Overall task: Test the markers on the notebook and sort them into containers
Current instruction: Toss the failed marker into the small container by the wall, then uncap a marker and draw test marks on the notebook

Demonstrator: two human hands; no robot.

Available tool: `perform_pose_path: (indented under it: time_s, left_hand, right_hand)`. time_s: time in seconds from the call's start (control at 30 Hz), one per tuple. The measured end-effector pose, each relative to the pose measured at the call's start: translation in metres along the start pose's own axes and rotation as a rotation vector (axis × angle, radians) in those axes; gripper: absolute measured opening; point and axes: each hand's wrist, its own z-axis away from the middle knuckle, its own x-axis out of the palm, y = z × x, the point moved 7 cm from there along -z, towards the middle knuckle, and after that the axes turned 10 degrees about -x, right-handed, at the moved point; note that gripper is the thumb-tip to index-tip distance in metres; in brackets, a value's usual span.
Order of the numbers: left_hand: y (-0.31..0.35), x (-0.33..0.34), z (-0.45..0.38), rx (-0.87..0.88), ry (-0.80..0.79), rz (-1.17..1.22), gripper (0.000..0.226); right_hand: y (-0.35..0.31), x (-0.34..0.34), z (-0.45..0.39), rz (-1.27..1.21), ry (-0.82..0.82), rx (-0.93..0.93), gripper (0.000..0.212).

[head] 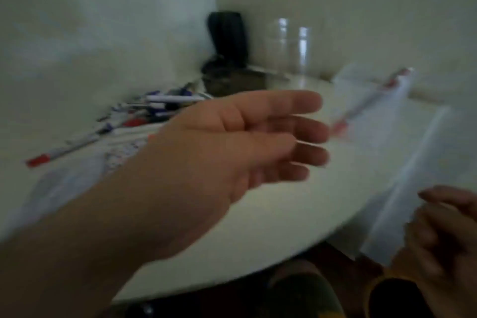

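1. Progress: most of the sorting looks undone. A pile of markers lies on the white worktop at the left by the wall, with one red-capped marker lying apart, nearer the edge.
2. Containers: a clear cup and a black container stand at the back. The blur hides whether either holds anything.
3. Notebook: it lies open at the right, partly over the worktop's edge. A red-and-white marker rests on its far page, so testing seems under way. No marks can be made out on the paper.
4. Left hand: it reaches forward over the worktop, palm turned inward, fingers straight and loose, grasping nothing. It points towards the notebook.
5. Right hand: it sits at the notebook's near corner, fingers bent against the page; I cannot tell whether it pinches the paper or merely rests on it.
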Motion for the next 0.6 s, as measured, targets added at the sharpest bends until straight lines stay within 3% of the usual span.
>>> perform_pose_path:
  time_s: [0.1, 0.2, 0.33, 0.47, 0.6]
  left_hand:
    - [0.028, -0.094, 0.016, 0.059, 0.364, -0.231, 0.033]
    - [0.014, -0.194, 0.023, -0.074, 0.585, -0.440, 0.029]
    - [0.000, -0.330, 0.051, -0.210, 0.973, -0.859, 0.021]
    - [-0.017, -0.416, 0.090, -0.451, 1.138, -1.213, 0.023]
    - [-0.030, -0.442, 0.107, -0.629, 1.164, -1.351, 0.034]
  right_hand:
    - [-0.022, 0.100, -0.044, -0.035, -0.137, -0.188, 0.022]
    - [-0.014, 0.215, -0.071, 0.114, -0.403, -0.270, 0.034]
    - [0.037, 0.329, -0.105, 0.409, -0.646, -0.162, 0.026]
    - [0.106, 0.388, -0.126, 0.640, -0.783, -0.087, 0.022]
    - [0.132, 0.394, -0.134, 0.751, -0.734, -0.169, 0.019]
